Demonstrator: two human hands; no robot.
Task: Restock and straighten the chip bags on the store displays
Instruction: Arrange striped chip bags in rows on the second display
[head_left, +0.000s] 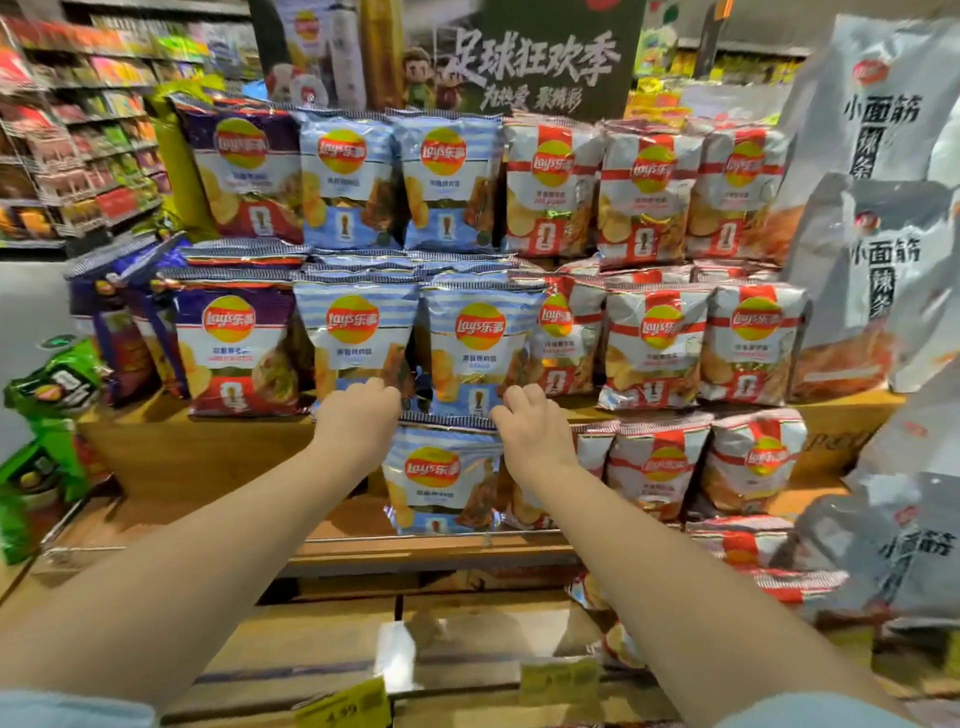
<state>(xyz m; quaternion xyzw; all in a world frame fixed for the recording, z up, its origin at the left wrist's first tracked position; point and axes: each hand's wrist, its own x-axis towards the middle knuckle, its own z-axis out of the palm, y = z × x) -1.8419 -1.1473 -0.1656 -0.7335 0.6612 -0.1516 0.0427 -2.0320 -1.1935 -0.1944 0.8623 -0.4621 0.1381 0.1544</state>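
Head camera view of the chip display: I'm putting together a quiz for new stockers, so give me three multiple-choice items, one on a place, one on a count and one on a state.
1. Where in the top row does the purple bag stand?
A. left end
B. middle
C. right end

2. How many red-and-white bags front the top row?
A. one
B. three
C. five

3. What are the left hand and right hand doing?
A. hanging idle
B. gripping the top edge of the lowest blue bag
C. holding a price tag

Answers:
1 A: it sits left of the blue bags.
2 B: three stand side by side.
3 B: both hands curl at that bag's top corners.
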